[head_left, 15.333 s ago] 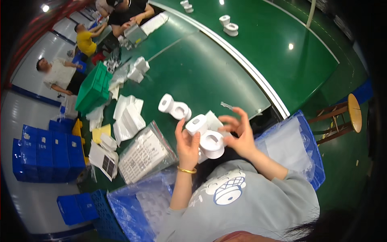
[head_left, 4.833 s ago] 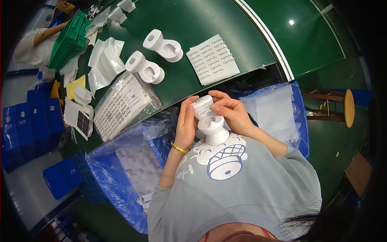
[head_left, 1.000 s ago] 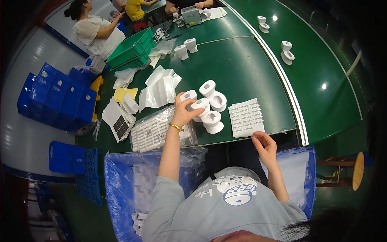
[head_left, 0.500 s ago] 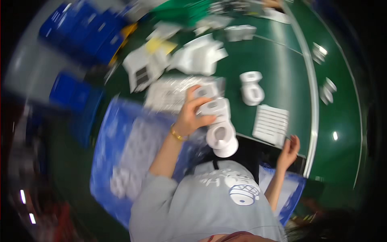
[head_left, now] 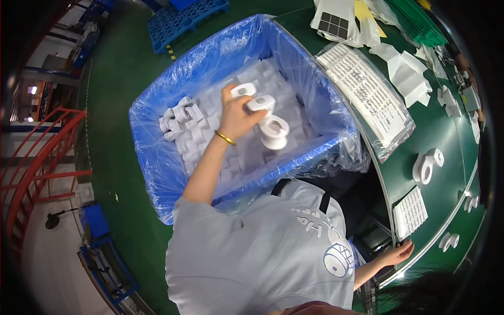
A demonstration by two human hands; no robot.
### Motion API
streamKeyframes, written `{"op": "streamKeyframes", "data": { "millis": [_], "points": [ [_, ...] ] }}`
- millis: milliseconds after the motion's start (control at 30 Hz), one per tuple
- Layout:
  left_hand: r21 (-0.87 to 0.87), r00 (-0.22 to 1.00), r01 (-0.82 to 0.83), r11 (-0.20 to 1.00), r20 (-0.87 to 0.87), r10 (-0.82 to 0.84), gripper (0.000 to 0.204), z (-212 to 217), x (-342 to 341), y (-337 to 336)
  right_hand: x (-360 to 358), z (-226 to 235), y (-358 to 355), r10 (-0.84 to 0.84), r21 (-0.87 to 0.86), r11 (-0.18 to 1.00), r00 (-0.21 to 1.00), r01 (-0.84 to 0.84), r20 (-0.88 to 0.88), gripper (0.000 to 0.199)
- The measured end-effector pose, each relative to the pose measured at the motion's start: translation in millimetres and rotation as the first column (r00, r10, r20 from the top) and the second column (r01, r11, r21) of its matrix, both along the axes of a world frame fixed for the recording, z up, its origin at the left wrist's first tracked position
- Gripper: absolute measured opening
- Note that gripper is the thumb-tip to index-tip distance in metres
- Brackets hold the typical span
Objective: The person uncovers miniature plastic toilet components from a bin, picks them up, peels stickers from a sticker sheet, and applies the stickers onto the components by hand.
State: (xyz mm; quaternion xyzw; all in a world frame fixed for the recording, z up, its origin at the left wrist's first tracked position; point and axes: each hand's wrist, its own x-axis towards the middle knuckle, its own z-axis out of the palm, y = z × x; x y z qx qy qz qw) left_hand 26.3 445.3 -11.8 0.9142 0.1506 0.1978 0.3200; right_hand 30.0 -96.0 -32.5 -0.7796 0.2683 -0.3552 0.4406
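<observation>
- White moulded parts, three spool-like pieces with round openings, sit stacked against one another in the left hand, held above the inside of a blue bin.
- Left grip: fingers curled tight round the upper pieces, pinching the cluster, while the lowest piece hangs just below the fingertips; a gold bangle circles the wrist.
- Inside the bin, a clear-blue plastic liner drapes over the walls, and more white parts of the same kind lie in rows across the bottom, piled higher toward the far left corner.
- Right hand rests well apart from the bin, fingers spread flat on the edge of the green bench; it pinches nothing.
- Near that hand lies a white sheet, and beyond it a pair of white parts stands on the bench.
- A clear bag of printed sheets lies on the bench just beside the bin's right wall.
- The person wears a grey shirt.
- A blue pallet sits on the green floor beyond the bin.
</observation>
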Motion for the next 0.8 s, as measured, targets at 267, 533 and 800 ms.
{"op": "streamKeyframes", "data": {
  "millis": [267, 533, 800],
  "points": [
    [0.426, 0.836, -0.114, 0.897, -0.447, 0.318, 0.047, -70.6, 11.0, 119.2, -3.8, -10.7, -20.1, -0.001, -0.146, 0.989, 0.997, -0.011, -0.081, 0.049],
    [0.414, 0.449, -0.088, 0.906, -0.795, 0.408, 0.057, -100.3, 44.9, 177.7, -0.8, -22.1, -43.9, -0.004, -0.247, 0.969, 0.993, -0.024, -0.115, 0.048],
    [0.493, 0.392, -0.108, 0.864, -0.777, 0.492, 0.054, -133.2, 34.9, 205.2, -0.1, -15.2, -31.9, -0.059, -0.344, 0.939, 0.981, -0.008, -0.184, 0.053]
  ]
}}
